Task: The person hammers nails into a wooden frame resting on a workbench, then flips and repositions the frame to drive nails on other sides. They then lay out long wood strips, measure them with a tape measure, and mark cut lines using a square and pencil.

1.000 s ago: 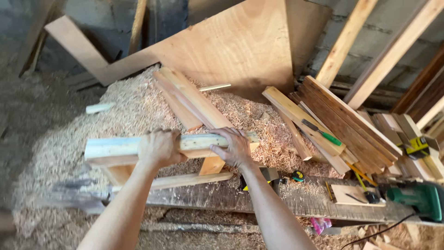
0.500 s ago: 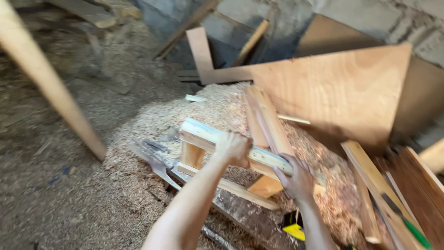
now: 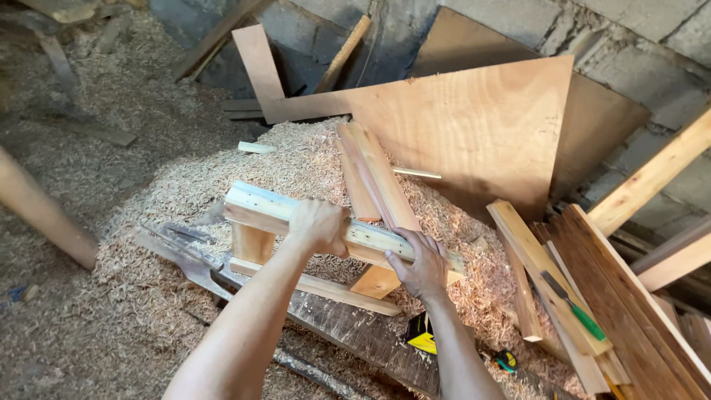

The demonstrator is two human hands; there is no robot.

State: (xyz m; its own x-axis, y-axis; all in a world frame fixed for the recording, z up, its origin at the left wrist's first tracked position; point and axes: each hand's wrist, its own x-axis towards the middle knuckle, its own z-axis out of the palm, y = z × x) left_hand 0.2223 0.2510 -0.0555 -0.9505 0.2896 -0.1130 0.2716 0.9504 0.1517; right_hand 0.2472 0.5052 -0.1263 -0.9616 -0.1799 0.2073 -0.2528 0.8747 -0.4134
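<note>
Since a second ago both hands keep hold: left hand and right hand each stay wrapped over the top rail of the small wooden frame, now angled across the sawdust heap beside loose planks, above the dark board.

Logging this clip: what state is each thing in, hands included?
Left hand: closed over the pale top rail.
Right hand: gripping the same rail.
Wooden frame: upright, held, legs on the dark board.
Dark board: lying flat.
Plywood sheet: leaning on the wall.
Green-handled tool: lying on planks.
</note>
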